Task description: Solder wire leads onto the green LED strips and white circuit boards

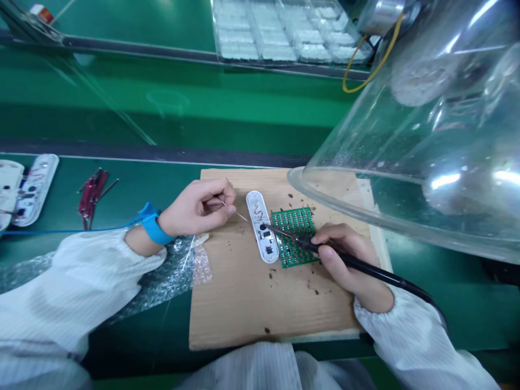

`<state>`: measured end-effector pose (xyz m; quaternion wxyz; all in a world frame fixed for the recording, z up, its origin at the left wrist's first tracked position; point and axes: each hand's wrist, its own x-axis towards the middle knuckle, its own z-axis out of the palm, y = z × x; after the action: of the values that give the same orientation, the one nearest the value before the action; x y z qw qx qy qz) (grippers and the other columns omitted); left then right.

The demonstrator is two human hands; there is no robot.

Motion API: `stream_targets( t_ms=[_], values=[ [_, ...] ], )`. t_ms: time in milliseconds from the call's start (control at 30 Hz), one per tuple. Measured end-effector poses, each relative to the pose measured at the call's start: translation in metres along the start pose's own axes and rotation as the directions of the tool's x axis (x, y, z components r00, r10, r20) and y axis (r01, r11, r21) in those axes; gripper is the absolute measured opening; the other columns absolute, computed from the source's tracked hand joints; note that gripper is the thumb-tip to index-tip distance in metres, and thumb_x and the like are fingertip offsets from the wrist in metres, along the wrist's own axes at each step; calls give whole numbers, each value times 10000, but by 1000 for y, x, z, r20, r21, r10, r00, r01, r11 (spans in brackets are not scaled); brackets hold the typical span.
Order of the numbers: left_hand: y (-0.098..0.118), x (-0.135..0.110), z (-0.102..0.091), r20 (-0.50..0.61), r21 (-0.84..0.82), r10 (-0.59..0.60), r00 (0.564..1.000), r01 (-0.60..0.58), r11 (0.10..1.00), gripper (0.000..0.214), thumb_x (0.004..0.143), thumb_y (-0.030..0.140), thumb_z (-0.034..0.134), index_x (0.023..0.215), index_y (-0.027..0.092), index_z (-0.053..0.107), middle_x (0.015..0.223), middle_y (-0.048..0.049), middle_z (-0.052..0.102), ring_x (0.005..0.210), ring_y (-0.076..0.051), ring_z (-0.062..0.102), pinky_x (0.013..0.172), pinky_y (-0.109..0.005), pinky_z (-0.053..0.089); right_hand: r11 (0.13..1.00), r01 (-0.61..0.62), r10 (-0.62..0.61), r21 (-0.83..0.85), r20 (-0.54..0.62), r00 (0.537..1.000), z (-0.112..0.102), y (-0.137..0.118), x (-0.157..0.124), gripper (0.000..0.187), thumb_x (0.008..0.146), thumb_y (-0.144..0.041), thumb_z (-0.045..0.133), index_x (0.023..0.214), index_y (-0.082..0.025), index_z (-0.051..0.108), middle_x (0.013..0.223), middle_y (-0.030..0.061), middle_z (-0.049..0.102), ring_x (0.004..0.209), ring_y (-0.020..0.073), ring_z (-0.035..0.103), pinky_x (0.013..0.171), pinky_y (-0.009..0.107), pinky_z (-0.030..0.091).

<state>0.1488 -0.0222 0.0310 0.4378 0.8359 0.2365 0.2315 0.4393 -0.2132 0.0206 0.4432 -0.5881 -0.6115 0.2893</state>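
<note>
My left hand [199, 208] pinches a thin solder wire [233, 212], whose end reaches toward a white oblong plastic housing [257, 214]. The housing lies on a sheet of brown cardboard [244, 303], with a small circuit and red wire inside. My right hand [345, 257] grips a black soldering iron [365, 266], and its metal tip rests at the housing's dark components. A green perforated circuit board [294, 238] lies under the iron's shaft, right beside the housing. A blue wrist strap [151, 223] circles my left wrist.
A large clear plastic dome [406, 135] overhangs the board's upper right. Further housings [34, 189] and red wires [92, 195] lie at left on the green bench. Bubble wrap [170, 271] sits under my left forearm. A clear compartment tray [284, 32] stands beyond.
</note>
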Motion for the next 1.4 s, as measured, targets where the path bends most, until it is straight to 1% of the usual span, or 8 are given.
stream_targets(
  t_ms=[67, 133, 367, 633, 833, 1033, 1200, 1400],
  values=[
    [0, 0, 0, -8, -5, 13, 1000, -13, 1000, 135, 882, 198, 626, 787, 210, 531, 628, 68, 422, 497, -71, 314, 456, -216, 258, 996, 77, -75, -33, 44, 996, 2, -5, 3, 105, 1036, -365, 703, 1040, -271, 750, 896, 29, 764, 647, 165, 693, 557, 285, 539],
    [0, 1, 0, 3, -7, 12, 1000, -12, 1000, 136, 882, 186, 627, 790, 208, 530, 629, 72, 420, 491, -66, 306, 451, -215, 248, 992, 107, -104, -60, 52, 993, 3, -8, 5, 81, 1037, -337, 700, 1048, -270, 745, 915, 30, 772, 655, 164, 704, 564, 283, 549],
    [1, 1, 1, 21, -51, 22, 1000, -21, 998, 121, 899, 160, 617, 808, 193, 544, 685, 56, 482, 500, -53, 331, 439, -194, 258, 991, 108, -102, -75, 75, 992, 3, -4, 5, 68, 1040, -317, 699, 1084, -273, 727, 977, 38, 782, 715, 169, 736, 607, 283, 578],
    [-3, 0, 3, 19, -21, 56, 998, -56, 998, 119, 902, 130, 613, 822, 192, 551, 660, 75, 444, 495, -52, 302, 439, -190, 251, 985, 128, -121, -116, 63, 991, 7, -5, 8, 124, 1061, -377, 678, 1069, -264, 728, 960, 40, 779, 731, 179, 735, 719, 314, 618],
    [-1, 2, 4, 22, -47, 83, 996, -82, 996, 129, 919, 129, 613, 822, 190, 553, 675, 81, 452, 495, -44, 304, 431, -182, 243, 969, 180, -170, -171, 71, 983, 6, -6, 9, 137, 1075, -402, 656, 1064, -277, 711, 932, 24, 776, 788, 179, 738, 671, 281, 575],
    [-2, 3, 5, 25, -34, 83, 996, -82, 996, 128, 915, 122, 615, 825, 190, 555, 677, 82, 454, 501, -46, 305, 441, -190, 246, 974, 168, -156, -154, 87, 984, 7, -8, 11, 103, 1071, -373, 656, 1070, -278, 695, 941, 10, 771, 777, 158, 727, 648, 258, 547],
    [-2, 2, 3, 25, -16, 90, 996, -90, 996, 127, 924, 137, 617, 828, 193, 554, 662, 78, 441, 498, -53, 303, 449, -200, 244, 983, 153, -145, -104, 78, 986, 7, -12, 11, 112, 1066, -368, 674, 1030, -264, 688, 870, 10, 748, 732, 161, 714, 633, 267, 545],
    [-3, 1, 1, 12, -25, 82, 997, -81, 996, 119, 934, 160, 584, 831, 202, 539, 652, 71, 428, 510, -70, 336, 463, -207, 292, 994, 93, -90, 52, -55, 994, 3, 7, -3, 111, 1076, -367, 663, 1102, -266, 701, 918, 30, 721, 718, 173, 683, 613, 299, 546]
  ],
)
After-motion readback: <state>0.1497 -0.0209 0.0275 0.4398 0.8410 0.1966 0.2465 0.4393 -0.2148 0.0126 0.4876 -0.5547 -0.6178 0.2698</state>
